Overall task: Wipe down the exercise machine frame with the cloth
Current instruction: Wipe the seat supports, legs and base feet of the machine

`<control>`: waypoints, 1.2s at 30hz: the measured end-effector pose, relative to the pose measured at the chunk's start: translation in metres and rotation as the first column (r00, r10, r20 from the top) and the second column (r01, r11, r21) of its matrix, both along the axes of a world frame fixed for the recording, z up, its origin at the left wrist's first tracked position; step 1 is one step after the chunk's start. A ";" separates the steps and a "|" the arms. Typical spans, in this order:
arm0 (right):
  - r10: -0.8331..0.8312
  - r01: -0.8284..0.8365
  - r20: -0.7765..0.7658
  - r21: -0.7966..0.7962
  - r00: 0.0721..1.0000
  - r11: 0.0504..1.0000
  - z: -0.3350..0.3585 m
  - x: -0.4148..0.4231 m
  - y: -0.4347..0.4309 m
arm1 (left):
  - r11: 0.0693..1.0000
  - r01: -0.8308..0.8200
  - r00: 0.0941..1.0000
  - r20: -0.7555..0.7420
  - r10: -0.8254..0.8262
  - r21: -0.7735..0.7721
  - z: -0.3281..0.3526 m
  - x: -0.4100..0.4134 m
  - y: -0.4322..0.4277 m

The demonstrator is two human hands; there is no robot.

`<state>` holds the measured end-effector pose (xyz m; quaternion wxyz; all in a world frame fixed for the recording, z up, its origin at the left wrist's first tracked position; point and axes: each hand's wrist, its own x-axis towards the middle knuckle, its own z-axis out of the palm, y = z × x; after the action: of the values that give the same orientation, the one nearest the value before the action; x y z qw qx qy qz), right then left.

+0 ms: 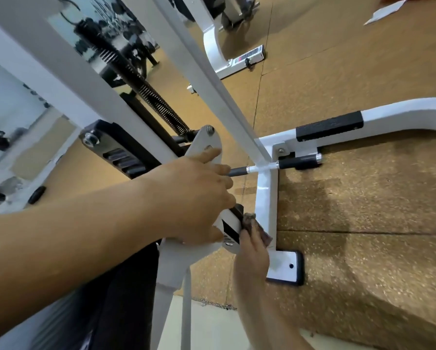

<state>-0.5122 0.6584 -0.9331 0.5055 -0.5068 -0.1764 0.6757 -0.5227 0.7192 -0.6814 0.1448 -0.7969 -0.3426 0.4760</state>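
**A:** So, what could go wrong from here?

**B:** Mostly the cloth (264, 236). It is a small dark wad, and the right hand (252, 261) only pinches it at the fingertips against the end of the bar (230, 226). One hard stroke, I'd guess, and it slips out and drops to the floor (363, 223).

**A:** And the bar itself?

**B:** It looks like a pivoting part, though I can't be sure. The left hand (199, 195) is curled over it, thumb underneath, gripping it. If that grip loosens while the right hand pushes, the bar may swing. Both hands' fingers are close to the black cap at its tip.

**A:** Where does the cloth lie relative to the hands?

**B:** It is at the right hand's fingertips, touching the bar's end. That puts it just below and to the right of the left hand's knuckles. It seems clear of that hand.

**A:** And the frame?

**B:** The frame (266, 198) post stands right behind the cloth and runs down to the foot plate (285, 266). Whether the cloth touches the post, I cannot tell.
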 end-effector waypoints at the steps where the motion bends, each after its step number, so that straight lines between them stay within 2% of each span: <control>1: 0.039 -0.040 0.009 0.075 0.999 0.996 -0.006 -0.003 -0.010 | 1.000 0.014 1.000 -0.009 -0.014 -0.006 -0.003 0.001 0.001; 2: 0.063 -0.070 0.062 0.116 0.996 0.991 -0.014 -0.003 -0.015 | 1.000 0.018 1.000 -0.023 -0.018 -0.017 -0.005 0.002 0.002; 5: 0.153 -0.172 0.350 0.024 0.924 0.985 -0.054 0.001 -0.002 | 0.998 -0.009 0.997 -0.072 0.005 -0.065 -0.013 0.008 0.005; 7: 0.296 -0.288 0.336 -0.076 0.894 0.955 -0.073 0.012 0.013 | 0.996 -0.045 0.995 -0.088 0.037 -0.083 -0.015 0.011 0.006; 9: 0.359 -0.319 0.271 -0.182 0.893 0.930 -0.089 0.020 0.023 | 0.994 -0.054 0.996 -0.082 0.046 -0.091 -0.016 0.010 0.006; 11: 0.396 -0.347 0.285 -0.210 0.873 0.914 -0.087 0.019 0.025 | 0.994 -0.057 0.996 -0.075 0.051 -0.089 -0.017 0.009 0.006; 12: 0.367 -0.310 0.283 -0.225 0.886 0.924 -0.080 0.015 0.024 | 0.994 -0.064 0.996 -0.069 0.058 -0.088 -0.017 0.009 0.005; 14: 0.123 -0.074 0.200 -0.235 0.972 0.969 -0.059 -0.002 0.011 | 0.995 -0.063 0.997 -0.060 0.058 -0.079 -0.018 0.008 0.005; 16: 0.014 -0.004 0.127 -0.078 0.992 0.997 -0.055 -0.015 -0.001 | 0.997 -0.056 0.997 -0.050 0.053 -0.061 -0.019 0.007 0.005; 17: -0.005 0.003 -0.025 -0.079 1.000 0.997 -0.060 -0.019 -0.001 | 0.997 -0.055 0.998 -0.046 0.052 -0.053 -0.019 0.006 0.005; 19: -0.030 0.002 -0.115 -0.242 0.993 0.970 -0.073 -0.014 -0.001 | 0.998 -0.055 0.998 -0.034 0.053 -0.036 -0.019 0.006 0.005; 21: 0.012 -0.020 -0.036 -0.261 0.999 0.965 -0.085 -0.002 0.009 | 0.997 -0.075 0.997 -0.027 0.075 -0.001 -0.018 0.006 0.004; 22: 0.130 -0.114 0.035 -0.297 0.991 0.948 -0.090 0.003 0.012 | 0.996 -0.083 0.996 -0.034 0.084 0.024 -0.018 0.006 0.003; 25: 0.079 -0.100 -0.070 -0.376 0.994 0.921 -0.082 0.017 0.025 | 0.992 -0.076 0.994 -0.076 0.084 0.098 -0.018 0.006 0.003; 28: 0.178 -0.171 -0.005 -0.316 0.984 0.933 -0.077 0.008 0.024 | 0.989 -0.100 0.986 -0.123 0.114 0.109 -0.019 0.009 0.005; 30: 0.158 -0.165 -0.049 -0.247 0.986 0.955 -0.056 0.001 0.015 | 0.988 -0.102 0.984 -0.132 0.117 0.114 -0.020 0.008 0.006; 32: 0.120 -0.116 0.025 -0.113 0.992 0.987 -0.029 -0.005 0.004 | 0.988 -0.098 0.985 -0.128 0.113 0.118 -0.022 0.007 0.005; 36: 0.003 0.003 0.045 -0.127 0.999 0.992 -0.004 -0.013 -0.004 | 0.989 -0.086 0.988 -0.120 0.101 0.124 -0.023 0.005 0.005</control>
<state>-0.5249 0.6542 -0.9368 0.4681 -0.5531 -0.1445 0.6738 -0.5180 0.7246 -0.7046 0.1903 -0.7383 -0.3975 0.5105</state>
